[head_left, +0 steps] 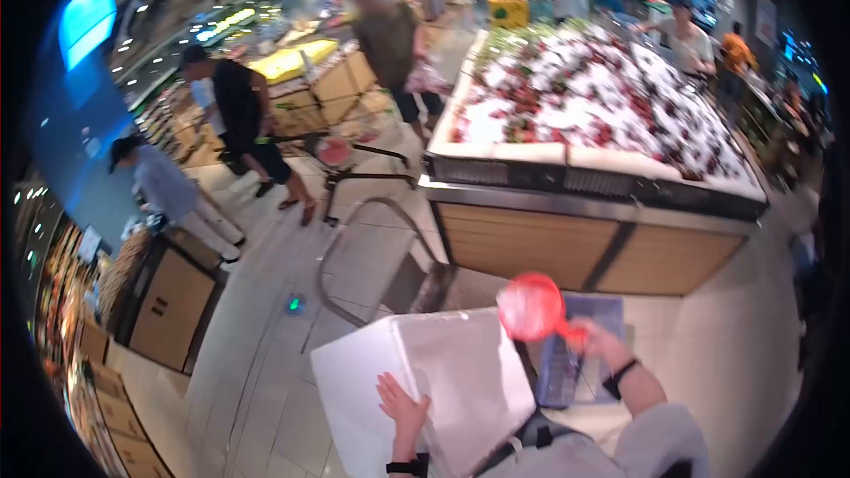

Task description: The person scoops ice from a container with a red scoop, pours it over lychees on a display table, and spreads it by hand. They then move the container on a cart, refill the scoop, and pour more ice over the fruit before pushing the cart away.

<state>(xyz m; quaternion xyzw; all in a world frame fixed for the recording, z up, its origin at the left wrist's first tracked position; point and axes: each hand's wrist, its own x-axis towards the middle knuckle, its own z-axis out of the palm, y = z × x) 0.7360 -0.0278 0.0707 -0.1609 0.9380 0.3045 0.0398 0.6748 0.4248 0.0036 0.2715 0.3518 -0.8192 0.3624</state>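
Note:
My right hand [598, 343] is closed around the handle of a red plastic scoop [529, 305], whose round bowl is raised beside the top edge of a large white box [474, 376]. My left hand [403, 403] lies with fingers spread against the box near its corner edge and holds nothing. The box is tilted in front of my body. Below my right hand, a blue plastic crate [560, 381] is partly hidden by my arm and the scoop.
Ahead stands a wood-panelled display stand [531, 239] heaped with white ice-like material and dark red produce. A flat trolley with a looped metal handle [323, 270] is just beyond the box. Several people walk at left near a shopping cart [332, 179]; a low cabinet [166, 305] stands there.

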